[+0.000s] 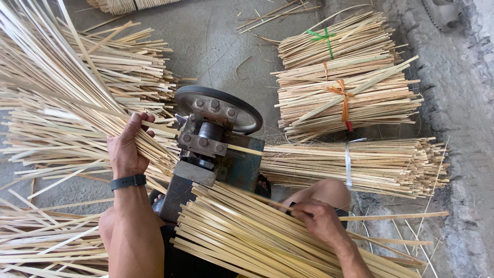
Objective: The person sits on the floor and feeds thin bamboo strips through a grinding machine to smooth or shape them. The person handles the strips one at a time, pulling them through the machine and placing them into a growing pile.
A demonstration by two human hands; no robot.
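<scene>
My left hand (127, 146) wears a black wristband and grips a fanned bunch of pale bamboo strips (62, 118) to the left of a small grey-green splitting machine (218, 149) with a round wheel on top. My right hand (319, 220) pinches a single thin bamboo strip (396, 216) that lies across a loose stack of strips (247, 237) resting over my lap. One thin strip sticks out of the machine's right side.
Tied bundles of bamboo strips (342, 87) with orange and green ties lie at the back right, and a white-tied bundle (360, 164) lies right of the machine. Loose strips (46, 242) cover the concrete floor at left. A rough raised concrete edge (458, 103) runs along the right.
</scene>
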